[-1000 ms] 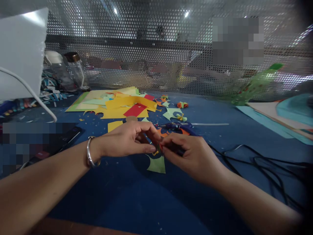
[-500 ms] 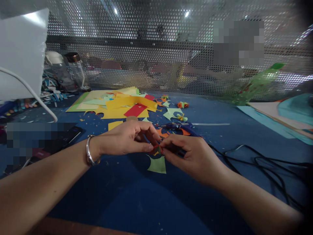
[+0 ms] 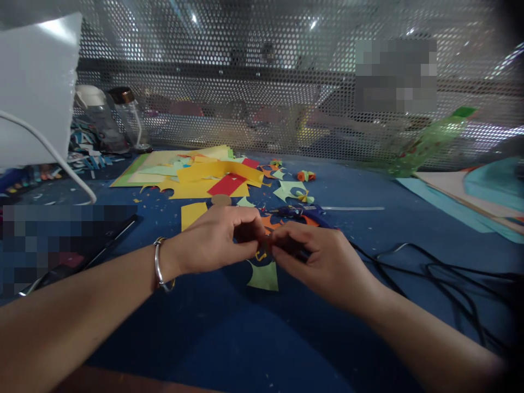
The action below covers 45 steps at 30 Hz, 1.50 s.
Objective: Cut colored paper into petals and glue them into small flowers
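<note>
My left hand (image 3: pixel 223 239), with a silver bangle at its wrist, pinches a small coloured paper piece (image 3: pixel 261 255) between thumb and fingers. Opposite it, my right hand (image 3: pixel 325 256) grips the same piece with thumb and fingertips. Only a yellow bit and a little red and green of the piece show; the fingers hide most of it. Just below lies a pale green paper scrap (image 3: pixel 265 277) with curved cut-outs. Behind the hands are orange paper scraps (image 3: pixel 271 222) and a blue glue gun (image 3: pixel 303 210) with a clear stick at its rear.
Yellow paper (image 3: pixel 192 188), a red strip (image 3: pixel 227 184) and green sheets lie at the back. Small rolled paper pieces (image 3: pixel 306 176) sit right of them. Black cables (image 3: pixel 429 267) run along the right, near blue sheets (image 3: pixel 450 207) and a green bottle (image 3: pixel 434 139). A phone (image 3: pixel 118 232) lies left.
My left hand has shifted slightly down and right, and its fingers have curled closer around the paper piece, covering more of its red part. My right hand stays nearly in place.
</note>
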Available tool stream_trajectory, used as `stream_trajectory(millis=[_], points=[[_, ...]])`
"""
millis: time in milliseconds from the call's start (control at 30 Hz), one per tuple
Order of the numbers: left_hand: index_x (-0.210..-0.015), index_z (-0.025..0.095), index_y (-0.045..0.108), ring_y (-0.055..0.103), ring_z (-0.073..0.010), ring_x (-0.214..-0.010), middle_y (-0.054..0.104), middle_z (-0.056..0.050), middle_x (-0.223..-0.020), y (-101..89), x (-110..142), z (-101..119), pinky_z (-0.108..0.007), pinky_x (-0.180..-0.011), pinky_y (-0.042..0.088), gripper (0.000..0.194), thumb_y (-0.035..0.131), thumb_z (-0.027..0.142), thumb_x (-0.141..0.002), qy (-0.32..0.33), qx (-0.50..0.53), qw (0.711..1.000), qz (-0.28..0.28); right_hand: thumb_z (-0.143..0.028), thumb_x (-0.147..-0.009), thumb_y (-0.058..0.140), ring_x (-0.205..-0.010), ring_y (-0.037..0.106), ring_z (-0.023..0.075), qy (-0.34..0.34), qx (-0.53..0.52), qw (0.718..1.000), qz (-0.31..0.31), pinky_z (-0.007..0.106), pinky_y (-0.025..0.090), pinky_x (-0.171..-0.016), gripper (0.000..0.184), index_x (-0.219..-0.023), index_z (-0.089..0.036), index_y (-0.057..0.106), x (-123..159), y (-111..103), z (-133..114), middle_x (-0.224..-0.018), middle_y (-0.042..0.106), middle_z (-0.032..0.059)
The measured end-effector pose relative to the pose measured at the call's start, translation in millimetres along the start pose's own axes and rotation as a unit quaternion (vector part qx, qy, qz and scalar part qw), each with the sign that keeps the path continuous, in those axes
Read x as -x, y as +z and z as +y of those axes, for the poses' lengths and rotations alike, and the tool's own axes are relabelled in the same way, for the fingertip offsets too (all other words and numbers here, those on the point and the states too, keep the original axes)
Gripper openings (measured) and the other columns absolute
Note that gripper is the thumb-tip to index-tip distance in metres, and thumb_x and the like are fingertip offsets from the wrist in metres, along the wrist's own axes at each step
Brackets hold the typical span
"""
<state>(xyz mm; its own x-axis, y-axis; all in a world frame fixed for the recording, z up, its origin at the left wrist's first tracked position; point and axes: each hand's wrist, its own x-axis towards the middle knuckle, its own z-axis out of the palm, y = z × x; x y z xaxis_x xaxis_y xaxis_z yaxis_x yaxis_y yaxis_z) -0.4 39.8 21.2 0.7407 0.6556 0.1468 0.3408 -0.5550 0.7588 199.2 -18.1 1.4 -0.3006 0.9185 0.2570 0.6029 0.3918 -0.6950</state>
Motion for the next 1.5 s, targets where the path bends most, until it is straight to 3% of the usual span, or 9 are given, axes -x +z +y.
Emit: stream_trajectory(millis=[233, 500, 700, 1000, 1167, 1333, 1500], points=[[-0.085, 0.018, 0.068, 0.056, -0.0085, -0.065, 0.068, 0.002, -0.077, -2.2, 1.6, -1.0, -0.02, -0.058, 0.042, 0.011, 0.059, 0.013, -0.079, 0.003, -0.027, 1.0, -0.01, -0.017, -0.085, 0.056, -0.067, 0.061, 0.0123, -0.009, -0.005, 1.0, -0.002, 0.023, 0.048, -0.062, 0.009, -0.084, -0.019, 0.064, 1.7, 1.4, 0.9, -0.076, 0.067, 0.0001], [-0.091, 0.015, 0.06, 0.062, -0.0105, -0.078, 0.065, -0.002, -0.088, -3.0, -5.5, -4.9, -0.025, -0.073, 0.051, 0.014, 0.064, 0.012, -0.078, -0.067, 0.208, 0.975, -0.037, -0.016, -0.085, 0.056, -0.064, 0.059, 0.0108, -0.02, -0.002, 1.0, -0.001, 0.022, 0.048, -0.06, 0.012, -0.087, -0.02, 0.067, 0.9, 0.0, -1.3, -0.076, 0.067, -0.001], [-0.09, 0.014, 0.06, 0.063, -0.01, -0.075, 0.066, -0.001, -0.085, -3.4, -6.3, -5.1, -0.026, -0.074, 0.051, 0.016, 0.065, 0.009, -0.076, -0.123, 0.301, 0.943, -0.068, -0.015, -0.087, 0.056, -0.068, 0.061, 0.0101, -0.043, -0.004, 0.999, -0.004, 0.021, 0.049, -0.063, 0.012, -0.088, -0.02, 0.067, 3.7, 0.2, -1.0, -0.081, 0.069, -0.0006], [-0.086, 0.015, 0.062, 0.062, -0.0093, -0.071, 0.067, 0.001, -0.08, -9.1, -6.4, -8.4, -0.023, -0.069, 0.048, 0.018, 0.065, 0.005, -0.071, -0.166, 0.325, 0.92, -0.147, -0.012, -0.086, 0.054, -0.069, 0.062, 0.0105, -0.054, -0.046, 0.996, -0.048, 0.022, 0.051, -0.065, 0.019, -0.099, -0.022, 0.063, 5.3, 3.8, -8.7, -0.087, 0.069, 0.0007], [-0.09, 0.016, 0.062, 0.064, -0.0103, -0.072, 0.068, 0.0, -0.081, -8.3, -7.0, -11.5, -0.025, -0.071, 0.048, 0.02, 0.069, 0.009, -0.072, -0.194, 0.35, 0.897, -0.189, -0.011, -0.084, 0.055, -0.068, 0.061, 0.0097, -0.063, -0.028, 0.994, -0.087, 0.021, 0.049, -0.065, 0.015, -0.091, -0.022, 0.062, 6.7, 2.4, -10.4, -0.081, 0.067, -0.002], [-0.092, 0.015, 0.061, 0.063, -0.0096, -0.066, 0.067, 0.0, -0.076, -7.7, -7.7, -10.1, -0.023, -0.066, 0.047, 0.02, 0.067, 0.009, -0.074, -0.212, 0.36, 0.892, -0.173, -0.011, -0.084, 0.055, -0.07, 0.062, 0.0096, -0.061, -0.022, 0.993, -0.097, 0.02, 0.048, -0.066, 0.015, -0.091, -0.022, 0.063, 6.5, 1.9, -10.4, -0.082, 0.068, -0.0025], [-0.094, 0.014, 0.06, 0.062, -0.0089, -0.068, 0.066, -0.001, -0.081, -7.2, -7.3, -7.2, -0.024, -0.07, 0.048, 0.019, 0.064, 0.009, -0.076, -0.199, 0.353, 0.901, -0.153, -0.01, -0.084, 0.055, -0.069, 0.061, 0.0088, -0.065, -0.007, 0.996, -0.066, 0.019, 0.048, -0.067, 0.017, -0.092, -0.022, 0.065, 5.1, 1.5, -11.3, -0.081, 0.069, -0.003]])
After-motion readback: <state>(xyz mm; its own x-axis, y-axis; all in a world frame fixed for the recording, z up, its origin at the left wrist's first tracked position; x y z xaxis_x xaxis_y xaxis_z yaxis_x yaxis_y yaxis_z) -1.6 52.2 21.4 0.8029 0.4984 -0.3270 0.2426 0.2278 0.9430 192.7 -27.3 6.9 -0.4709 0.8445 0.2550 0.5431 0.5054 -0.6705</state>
